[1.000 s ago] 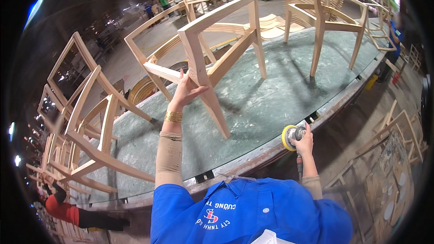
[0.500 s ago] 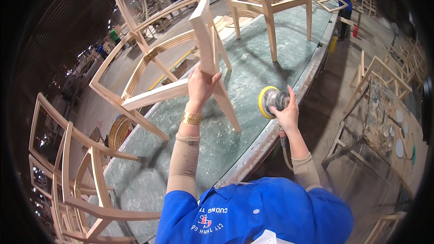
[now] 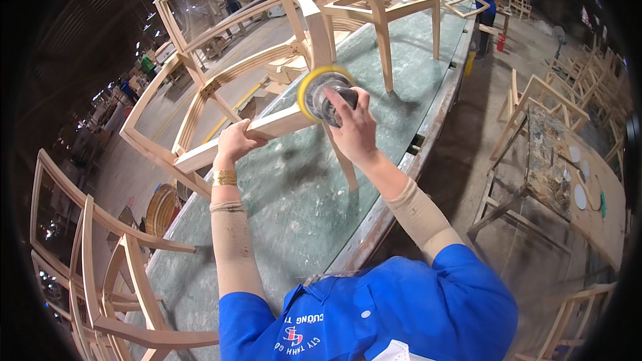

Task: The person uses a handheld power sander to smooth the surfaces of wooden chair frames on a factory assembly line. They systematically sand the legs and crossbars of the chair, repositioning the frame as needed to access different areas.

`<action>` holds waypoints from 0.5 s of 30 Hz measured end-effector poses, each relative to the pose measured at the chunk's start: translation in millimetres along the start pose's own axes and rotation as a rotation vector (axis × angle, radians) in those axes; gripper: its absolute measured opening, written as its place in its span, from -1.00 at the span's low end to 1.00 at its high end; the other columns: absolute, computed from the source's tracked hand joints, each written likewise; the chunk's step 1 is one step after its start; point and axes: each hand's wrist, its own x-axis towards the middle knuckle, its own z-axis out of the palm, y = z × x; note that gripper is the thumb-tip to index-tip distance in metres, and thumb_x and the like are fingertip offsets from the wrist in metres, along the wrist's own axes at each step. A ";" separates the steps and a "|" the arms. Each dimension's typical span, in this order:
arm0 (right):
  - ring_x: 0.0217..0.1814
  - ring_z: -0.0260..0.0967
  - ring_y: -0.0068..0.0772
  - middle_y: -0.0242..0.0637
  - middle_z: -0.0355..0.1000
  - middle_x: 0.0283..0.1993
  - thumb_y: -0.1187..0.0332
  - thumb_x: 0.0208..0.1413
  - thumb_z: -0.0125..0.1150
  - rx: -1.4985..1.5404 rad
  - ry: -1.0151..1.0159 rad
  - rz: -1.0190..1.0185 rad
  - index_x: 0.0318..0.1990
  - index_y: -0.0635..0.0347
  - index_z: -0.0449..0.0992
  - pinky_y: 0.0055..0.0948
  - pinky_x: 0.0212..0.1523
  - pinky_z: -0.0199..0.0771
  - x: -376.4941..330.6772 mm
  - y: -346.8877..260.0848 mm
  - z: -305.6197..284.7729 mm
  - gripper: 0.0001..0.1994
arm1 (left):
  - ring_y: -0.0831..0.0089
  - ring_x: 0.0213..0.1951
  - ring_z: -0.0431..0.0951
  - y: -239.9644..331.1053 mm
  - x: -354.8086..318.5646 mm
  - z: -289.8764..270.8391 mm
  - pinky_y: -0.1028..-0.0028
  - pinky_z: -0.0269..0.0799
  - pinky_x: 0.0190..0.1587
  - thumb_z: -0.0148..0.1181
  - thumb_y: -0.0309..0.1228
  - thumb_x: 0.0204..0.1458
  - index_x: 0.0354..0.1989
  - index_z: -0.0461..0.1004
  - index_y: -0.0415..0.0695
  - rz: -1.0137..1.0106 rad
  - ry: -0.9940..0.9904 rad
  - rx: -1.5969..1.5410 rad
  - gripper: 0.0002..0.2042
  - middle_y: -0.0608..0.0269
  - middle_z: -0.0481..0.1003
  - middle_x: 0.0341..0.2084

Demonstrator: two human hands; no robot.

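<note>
The left hand (image 3: pixel 235 143) gripped a chair rail (image 3: pixel 281 123), the right hand (image 3: pixel 356 130) clasped a sander (image 3: pixel 319 97), and sanding seemingly wanted steady pressure next.

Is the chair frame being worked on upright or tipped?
Upright: the chair frame has its backrest above the seat rail the left hand grips, with one front leg reaching the green tabletop.
</note>
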 end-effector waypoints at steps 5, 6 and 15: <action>-0.13 0.40 0.10 -0.05 0.14 -0.01 0.57 -0.23 0.30 -0.122 0.121 -0.031 0.19 -0.33 0.29 -0.10 -0.23 0.51 70.4 -23.1 12.5 -0.25 | 0.14 -0.28 0.56 -3.5 -6.6 2.1 0.21 0.42 -0.23 0.48 -0.01 -0.44 -0.48 0.44 -0.11 0.018 0.120 0.050 -0.52 0.16 0.55 -0.47; -0.11 0.38 0.10 -0.04 0.14 -0.01 0.58 -0.24 0.33 -0.132 0.149 -0.027 0.19 -0.33 0.27 -0.11 -0.23 0.52 88.9 -25.1 8.6 -0.23 | 0.15 -0.29 0.56 -1.6 -5.1 3.0 0.22 0.42 -0.23 0.47 0.00 -0.44 -0.48 0.45 -0.10 0.016 0.129 0.052 -0.51 0.17 0.55 -0.47; -0.07 0.33 0.17 0.00 0.15 -0.03 0.56 -0.27 0.40 -0.178 0.049 0.025 0.17 -0.25 0.25 -0.09 -0.20 0.52 24.7 -14.9 18.9 -0.23 | 0.19 -0.29 0.56 -8.2 -8.4 4.9 0.23 0.41 -0.23 0.46 0.03 -0.44 -0.52 0.47 -0.09 0.047 0.203 0.054 -0.53 0.18 0.55 -0.48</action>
